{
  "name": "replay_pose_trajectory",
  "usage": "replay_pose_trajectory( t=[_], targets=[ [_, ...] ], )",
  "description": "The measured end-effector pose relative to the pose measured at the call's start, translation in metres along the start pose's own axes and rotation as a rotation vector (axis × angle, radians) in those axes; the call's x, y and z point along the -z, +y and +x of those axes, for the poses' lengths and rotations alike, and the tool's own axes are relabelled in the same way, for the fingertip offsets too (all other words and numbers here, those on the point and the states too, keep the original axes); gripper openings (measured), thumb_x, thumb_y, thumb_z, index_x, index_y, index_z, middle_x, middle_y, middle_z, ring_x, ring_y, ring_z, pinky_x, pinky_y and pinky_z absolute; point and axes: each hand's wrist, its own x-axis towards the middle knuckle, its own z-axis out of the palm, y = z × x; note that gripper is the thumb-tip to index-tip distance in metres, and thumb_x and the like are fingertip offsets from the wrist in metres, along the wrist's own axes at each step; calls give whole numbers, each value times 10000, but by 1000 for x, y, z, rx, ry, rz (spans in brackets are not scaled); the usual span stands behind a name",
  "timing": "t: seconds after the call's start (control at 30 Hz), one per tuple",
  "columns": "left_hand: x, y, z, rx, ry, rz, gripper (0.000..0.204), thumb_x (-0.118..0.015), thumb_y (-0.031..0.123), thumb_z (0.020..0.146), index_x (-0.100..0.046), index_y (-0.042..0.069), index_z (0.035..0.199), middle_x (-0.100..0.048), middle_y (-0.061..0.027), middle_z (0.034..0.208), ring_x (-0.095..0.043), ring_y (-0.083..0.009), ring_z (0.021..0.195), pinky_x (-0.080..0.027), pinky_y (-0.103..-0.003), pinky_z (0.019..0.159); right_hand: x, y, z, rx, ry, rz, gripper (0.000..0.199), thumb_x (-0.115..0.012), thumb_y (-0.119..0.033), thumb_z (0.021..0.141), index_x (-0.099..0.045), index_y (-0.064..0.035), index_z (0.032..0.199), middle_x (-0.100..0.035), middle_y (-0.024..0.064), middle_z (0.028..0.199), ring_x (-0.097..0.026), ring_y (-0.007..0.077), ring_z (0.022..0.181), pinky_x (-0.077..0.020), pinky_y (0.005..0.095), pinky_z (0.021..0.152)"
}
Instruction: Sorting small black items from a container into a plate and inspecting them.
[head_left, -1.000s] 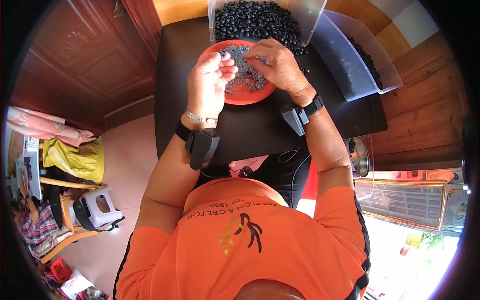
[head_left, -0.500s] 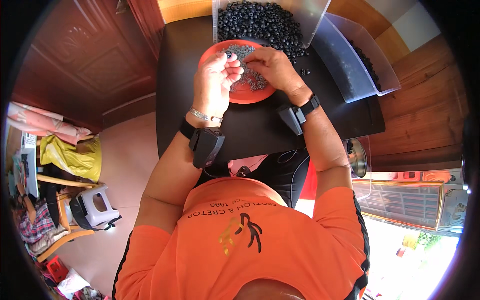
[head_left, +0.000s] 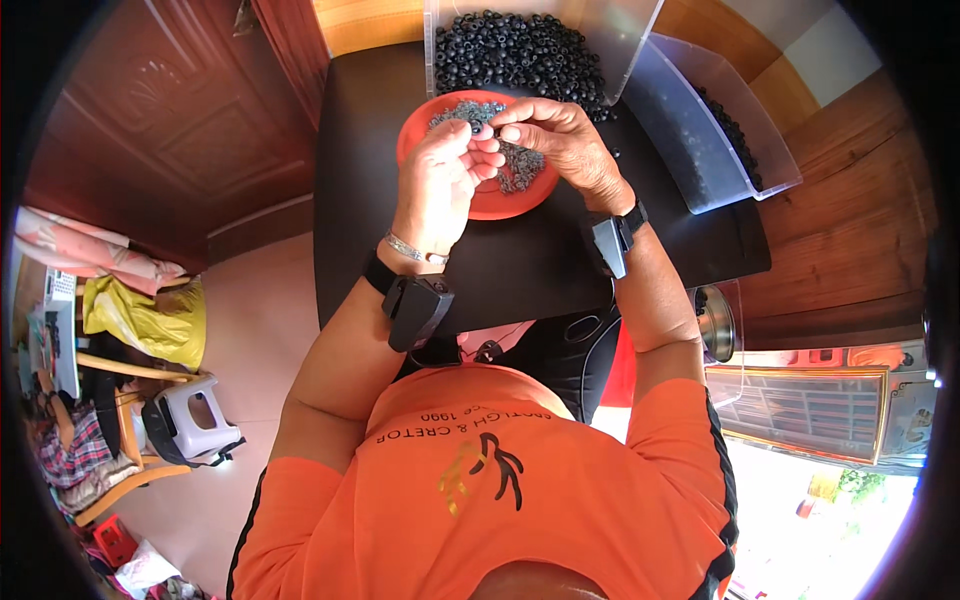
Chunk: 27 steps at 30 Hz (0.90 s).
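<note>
Above a round orange-red plate point(head_left: 512, 207), my left hand point(head_left: 436, 180) pinches a small round black part point(head_left: 476, 127) between thumb and forefinger, its other fingers curled loosely. Thumb and fingers of my right hand point(head_left: 572, 155) are pinched together right beside that part; whatever they hold is too small to make out. A heap of small silvery metal pieces point(head_left: 520, 172) lies on the plate, partly covered by both hands.
Behind the plate, a clear plastic bin point(head_left: 632, 52) lies with many small black parts point(head_left: 515, 55) heaped at its mouth. Another clear bin point(head_left: 672, 125) with black parts stands at the right of the dark table point(head_left: 360, 200). A stool point(head_left: 190, 420) is on the floor at left.
My right hand has moved from over the metal pieces to the black part, its fingertips now close to my left fingertips. My left hand keeps its pinch on the black part.
</note>
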Motion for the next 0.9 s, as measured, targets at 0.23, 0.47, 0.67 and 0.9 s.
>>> replay_pose_trajectory(
  t=[0.23,0.47,0.67,0.9],
  targets=[
    [0,0,-1,-29,-48,-53,201,-506,229,914,-598,52,937,-608,-62,875,-589,-191,824,-459,-318,779,-1,-2,-2,37,19,30,159,-650,-78,851,-676,-34,1002,-663,36,953,-598,112,932,-465,260,869],
    [-2,-2,-2,0,-50,-27,178,-511,218,910,-589,60,936,-611,-55,886,-591,-191,826,-465,-325,776,3,-2,-3,70,35,94,136,-650,-65,841,-656,-23,970,-656,46,950,-594,129,908,-462,279,873],
    [-4,-4,-4,17,-75,-7,162,-514,210,902,-580,64,927,-612,-55,888,-587,-184,816,-464,-315,766,4,-4,-3,83,45,127,116,-642,-35,838,-651,-15,951,-656,56,941,-596,137,902,-473,281,861],
    [-9,-8,-8,25,-126,42,148,-504,203,900,-549,65,927,-600,-57,893,-573,-169,801,-446,-291,752,5,-9,-5,78,26,175,129,-662,-16,814,-650,-18,942,-659,66,931,-607,140,880,-488,284,842]
  ],
)
